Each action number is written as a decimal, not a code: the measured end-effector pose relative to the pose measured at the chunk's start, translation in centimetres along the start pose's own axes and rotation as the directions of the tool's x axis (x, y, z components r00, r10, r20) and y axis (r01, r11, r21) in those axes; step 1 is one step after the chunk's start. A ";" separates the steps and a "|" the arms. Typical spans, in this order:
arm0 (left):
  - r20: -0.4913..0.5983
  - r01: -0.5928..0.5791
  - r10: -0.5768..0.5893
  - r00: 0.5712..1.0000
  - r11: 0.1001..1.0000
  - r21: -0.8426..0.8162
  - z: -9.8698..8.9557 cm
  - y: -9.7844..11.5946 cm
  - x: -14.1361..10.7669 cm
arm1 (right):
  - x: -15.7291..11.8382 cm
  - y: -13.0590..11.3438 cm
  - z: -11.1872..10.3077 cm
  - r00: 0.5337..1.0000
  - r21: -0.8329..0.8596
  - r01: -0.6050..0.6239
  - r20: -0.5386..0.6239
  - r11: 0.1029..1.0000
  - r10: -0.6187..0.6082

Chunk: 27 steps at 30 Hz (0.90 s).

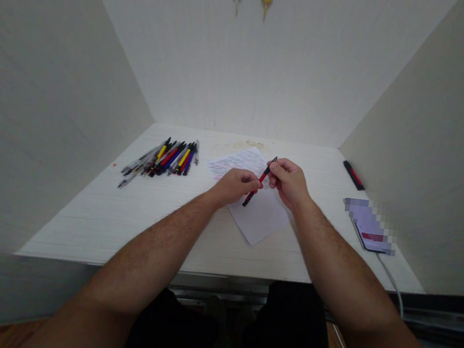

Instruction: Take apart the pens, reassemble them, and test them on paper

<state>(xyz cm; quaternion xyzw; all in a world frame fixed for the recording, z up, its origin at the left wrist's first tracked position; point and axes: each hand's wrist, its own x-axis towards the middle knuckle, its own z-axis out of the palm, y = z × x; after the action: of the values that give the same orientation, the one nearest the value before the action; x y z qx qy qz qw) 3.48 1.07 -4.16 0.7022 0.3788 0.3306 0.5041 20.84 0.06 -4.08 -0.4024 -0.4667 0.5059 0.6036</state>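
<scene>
I can see the left hand (234,187), thumb and fingers clamped on a red-and-black pen (264,175) above the paper (258,221), while the right hand (290,182) pinches its one o'clock end; the other end points to seven. A heap of pens (170,158) lies at nine o'clock from the hands, a phone (364,222) between three and four

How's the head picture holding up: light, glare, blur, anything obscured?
Head view, throughout: dim, flat light without strong glare; red pen reasonably distinct; scribbled marks on the paper unreadable; mosaic blocks obscuring part of the phone; mostly dark below the desk.
</scene>
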 end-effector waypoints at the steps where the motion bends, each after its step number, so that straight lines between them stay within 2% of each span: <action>1: -0.004 -0.005 0.005 1.000 1.000 0.000 0.0 0.0 0.0 | 0.0 0.1 0.0 0.999 -0.016 -0.014 0.034 1.000 0.015; 4: -0.013 -0.033 0.033 0.999 0.999 0.013 -0.1 0.0 0.0 | -0.1 0.3 0.0 0.994 -0.078 -0.036 0.098 0.996 0.043; 6: -0.017 -0.054 0.055 0.998 0.997 0.046 -0.1 0.0 0.1 | -0.1 0.4 0.0 0.997 -0.089 -0.027 0.070 0.996 0.033; 9: -0.067 -0.068 0.076 0.995 0.991 0.111 -0.6 -0.2 0.5 | 0.3 0.3 -0.3 0.998 -0.044 0.015 -0.063 0.999 -0.017; 11: -0.148 -0.049 0.078 0.986 0.980 0.192 -1.3 -0.6 0.9 | 0.6 0.2 -0.7 0.981 -0.023 0.036 -0.188 0.999 -0.040; 14: -0.254 0.042 0.084 0.964 0.891 0.452 -2.9 -1.5 1.3 | 0.9 -0.1 -1.1 0.954 -0.024 0.038 -0.296 0.999 -0.043; 16: -0.253 0.121 0.045 0.966 0.790 0.601 -3.8 -2.0 1.4 | 0.9 -0.2 -1.1 0.960 -0.016 0.026 -0.280 1.000 -0.030; 19: -0.199 0.162 -0.026 0.980 0.690 0.705 -4.6 -2.7 1.4 | 0.8 -0.3 -1.0 0.971 0.013 -0.005 -0.239 1.000 0.008; 22: -0.134 0.111 -0.016 0.991 0.665 0.739 -4.7 -3.3 1.6 | 0.5 -0.3 -0.8 0.987 0.047 -0.054 -0.146 0.997 0.060; 25: -0.057 0.018 0.040 0.998 0.640 0.768 -4.6 -3.9 1.8 | 0.2 -0.2 -0.6 0.997 0.058 -0.077 0.001 0.995 0.077; 27: -0.016 -0.035 0.075 0.997 0.630 0.776 -4.4 -4.2 1.9 | 0.0 0.0 -0.5 0.996 0.041 -0.079 0.052 0.996 0.077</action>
<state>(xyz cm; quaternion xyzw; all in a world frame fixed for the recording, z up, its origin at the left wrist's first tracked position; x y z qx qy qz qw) -0.17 5.58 -6.78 0.8538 0.4742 0.1674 0.1348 21.34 0.06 -4.16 -0.3947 -0.4546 0.5489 0.5798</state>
